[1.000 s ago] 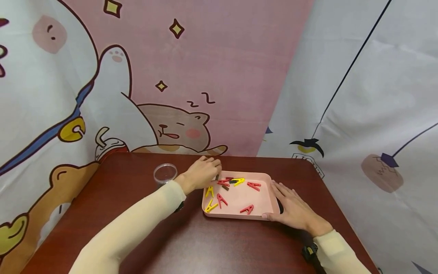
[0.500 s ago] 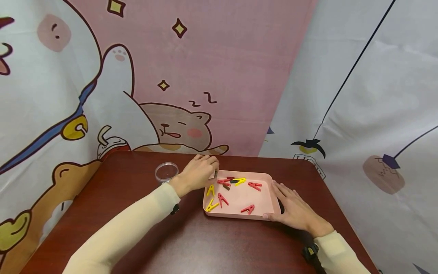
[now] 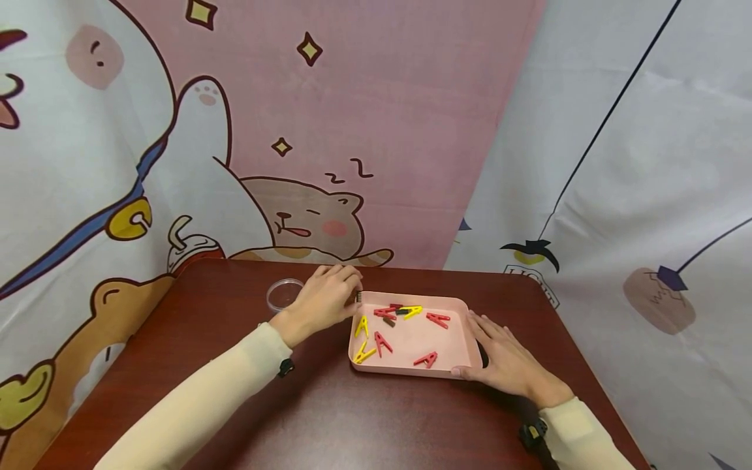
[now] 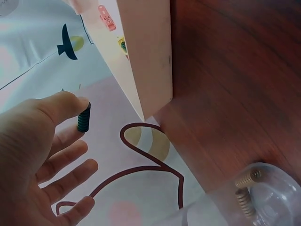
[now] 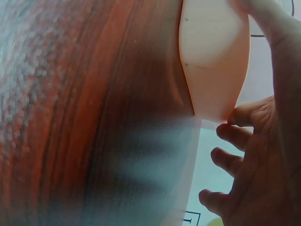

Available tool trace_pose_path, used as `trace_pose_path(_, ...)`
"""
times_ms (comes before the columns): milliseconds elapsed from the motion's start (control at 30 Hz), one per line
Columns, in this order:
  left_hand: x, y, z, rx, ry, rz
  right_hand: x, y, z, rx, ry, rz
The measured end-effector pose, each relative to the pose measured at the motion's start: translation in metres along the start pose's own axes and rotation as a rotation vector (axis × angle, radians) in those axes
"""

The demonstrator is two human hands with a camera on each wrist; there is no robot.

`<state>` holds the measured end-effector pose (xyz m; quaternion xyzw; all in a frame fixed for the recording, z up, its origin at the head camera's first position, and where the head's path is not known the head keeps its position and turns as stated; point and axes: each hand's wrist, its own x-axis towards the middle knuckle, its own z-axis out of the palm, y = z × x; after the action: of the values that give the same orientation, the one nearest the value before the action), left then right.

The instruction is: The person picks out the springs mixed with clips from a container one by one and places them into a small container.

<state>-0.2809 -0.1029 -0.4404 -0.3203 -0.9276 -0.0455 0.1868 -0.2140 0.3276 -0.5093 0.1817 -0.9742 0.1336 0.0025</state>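
In the left wrist view a small dark green coil spring [image 4: 83, 117] is pinched between the thumb and index finger of my left hand [image 3: 322, 297]; its other fingers are spread. The hand hovers just beyond the left end of a shallow pink tray [image 3: 405, 373]. Red plastic clips [image 3: 437, 320] and yellow clips [image 3: 361, 326] lie scattered in the tray. A dark brownish piece [image 3: 389, 322] lies among them. My right hand [image 3: 505, 359] rests against the tray's right end, its thumb at the front corner and its fingers extended along the side.
A clear round dish [image 3: 284, 295] stands left of the tray, partly behind the left hand. Two tan springs [image 4: 244, 202] lie in it. Everything stands on a dark red-brown wooden table [image 3: 364, 418], with a cartoon-printed cloth [image 3: 411, 130] hanging behind.
My left hand has lifted away from the tray's left end and moved left toward the dish, carrying the spring. The right hand and the tray stay where they were.
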Motion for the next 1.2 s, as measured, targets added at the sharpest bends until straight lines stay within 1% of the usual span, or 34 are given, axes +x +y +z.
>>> trace_pose_path(200,-0.010,-0.007,-0.006,-0.006,0.052,-0.017,0.000,0.000,0.001,0.005,-0.003,0.011)
trace_pose_path(467,-0.027,-0.017,-0.012,-0.053,0.100,-0.076,0.001,0.001,0.003,0.007,-0.004,0.007)
trace_pose_path(733,-0.046,-0.029,-0.024,-0.130,0.097,-0.175,-0.001,-0.001,0.000,0.009,0.003,0.007)
trace_pose_path(1000,-0.063,-0.045,-0.031,-0.131,0.129,-0.221,-0.001,0.000,0.002,0.013,-0.004,0.012)
trace_pose_path(1200,-0.075,-0.055,-0.034,-0.155,0.138,-0.259,0.000,0.000,0.003,0.016,-0.006,0.015)
